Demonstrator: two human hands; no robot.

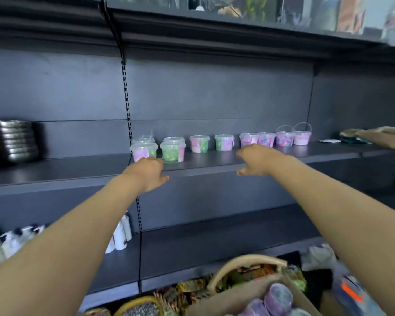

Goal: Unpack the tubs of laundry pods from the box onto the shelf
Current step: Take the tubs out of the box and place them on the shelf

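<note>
Reaching at the shelf (210, 159), you're between placements: left hand (146, 173) loose and empty by the front-left tub (144, 151), right hand (258, 159) relaxed, holding nothing. Row of tubs (199, 144) sits on the shelf; more tubs (278, 297) wait in the box (302, 298) below. Next move, likely: drop down and grab another. Labels too blurred to read.

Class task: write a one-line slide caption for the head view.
Left hand and right hand reach toward tubs lined along the shelf; more wait in the box below.
</note>
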